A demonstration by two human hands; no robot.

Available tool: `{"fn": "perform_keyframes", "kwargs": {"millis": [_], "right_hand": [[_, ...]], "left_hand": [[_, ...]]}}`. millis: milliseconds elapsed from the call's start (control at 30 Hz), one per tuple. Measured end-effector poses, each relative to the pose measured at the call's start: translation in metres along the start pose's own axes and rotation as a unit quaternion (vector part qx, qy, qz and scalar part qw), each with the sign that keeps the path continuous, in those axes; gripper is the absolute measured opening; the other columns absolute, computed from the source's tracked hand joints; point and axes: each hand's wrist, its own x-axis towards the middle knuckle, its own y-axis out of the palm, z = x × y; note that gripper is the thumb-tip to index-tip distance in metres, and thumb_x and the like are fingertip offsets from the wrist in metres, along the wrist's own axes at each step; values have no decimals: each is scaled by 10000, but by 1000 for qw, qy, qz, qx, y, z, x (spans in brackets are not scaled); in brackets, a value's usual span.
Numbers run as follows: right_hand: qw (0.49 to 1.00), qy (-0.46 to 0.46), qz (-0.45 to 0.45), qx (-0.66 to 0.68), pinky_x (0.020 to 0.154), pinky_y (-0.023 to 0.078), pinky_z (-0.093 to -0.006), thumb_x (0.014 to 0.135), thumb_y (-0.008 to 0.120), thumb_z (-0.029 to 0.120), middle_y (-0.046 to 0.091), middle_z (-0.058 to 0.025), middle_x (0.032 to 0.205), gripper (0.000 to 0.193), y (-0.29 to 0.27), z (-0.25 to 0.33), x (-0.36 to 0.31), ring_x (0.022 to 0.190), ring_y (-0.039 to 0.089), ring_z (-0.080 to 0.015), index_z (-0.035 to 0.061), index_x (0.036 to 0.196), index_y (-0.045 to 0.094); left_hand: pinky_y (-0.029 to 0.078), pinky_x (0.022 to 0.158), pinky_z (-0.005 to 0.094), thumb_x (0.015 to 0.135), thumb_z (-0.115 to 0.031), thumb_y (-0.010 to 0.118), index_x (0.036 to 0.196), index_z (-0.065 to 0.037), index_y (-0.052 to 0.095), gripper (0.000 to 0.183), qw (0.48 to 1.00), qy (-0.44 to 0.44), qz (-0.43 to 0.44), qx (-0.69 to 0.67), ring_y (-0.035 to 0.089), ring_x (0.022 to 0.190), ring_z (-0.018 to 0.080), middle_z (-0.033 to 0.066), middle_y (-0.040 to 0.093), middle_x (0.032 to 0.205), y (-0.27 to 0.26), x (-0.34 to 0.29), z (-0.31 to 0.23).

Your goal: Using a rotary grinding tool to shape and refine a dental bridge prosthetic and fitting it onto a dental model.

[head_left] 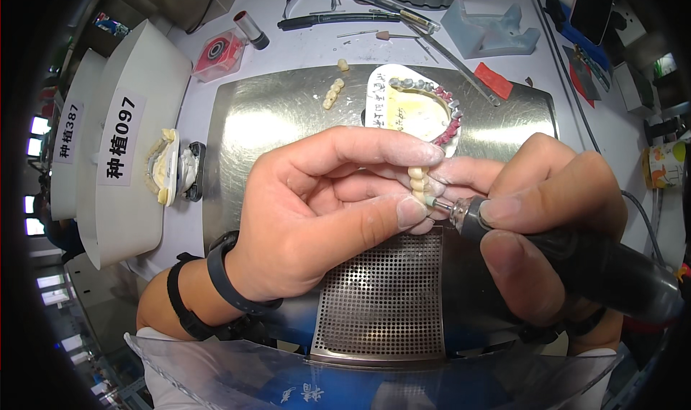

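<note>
Pinched between thumb and fingers of my left hand [324, 201] is a short row of tooth-coloured dental crowns, a dental bridge [417, 182]. My right hand [536, 223] grips a black rotary handpiece [597, 262] like a pen. Its small pale green grinding tip [431, 201] meets the lower end of the bridge, or sits very close to it. Fingers of my right hand brace against those of my left. White dust coats my fingertips. Just beyond my hands lies a dental model [414, 111] with grey and dark pink teeth, its near part hidden by my fingers.
Beneath my hands are a metal plate [245, 115] and a perforated grille [381, 295]. Further crowns [334, 93] lie on the plate. White trays [119, 144] and another dental model [164, 167] stand left. Pens [338, 20], a red box [218, 54] and a grey-blue stand [489, 30] sit behind.
</note>
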Motion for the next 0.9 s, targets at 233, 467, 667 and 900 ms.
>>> {"fn": "perform_keyframes", "kwargs": {"millis": [233,467,667,900], "right_hand": [[1000,23,-12,-3,864,554,-450,882,705,211,535,-94,814,270,1,2,2,867,666,-264,88,1015,506],[997,63,-7,-42,864,557,-456,881,709,230,530,-91,818,283,-2,8,1,871,665,-272,82,1003,500],[999,44,-31,-5,878,551,-479,897,688,229,527,-89,814,264,3,4,1,857,662,-262,84,1007,498],[999,36,-7,12,875,550,-469,903,683,230,530,-87,829,255,-3,0,2,850,658,-251,86,1006,499]], "left_hand": [[550,870,344,826,141,607,1198,53,539,388,1000,-3,8,6,656,1046,263,227,614,1154,-1,0,-1],[553,872,340,823,150,592,1197,63,541,388,1000,-4,10,17,659,1035,256,221,624,1136,0,0,-2],[552,868,326,821,153,589,1201,62,546,393,1000,-6,7,14,661,1028,244,215,631,1126,1,-1,-3],[546,875,320,828,152,587,1208,57,552,393,1000,-5,10,17,669,1003,235,219,634,1132,2,0,-4]]}}
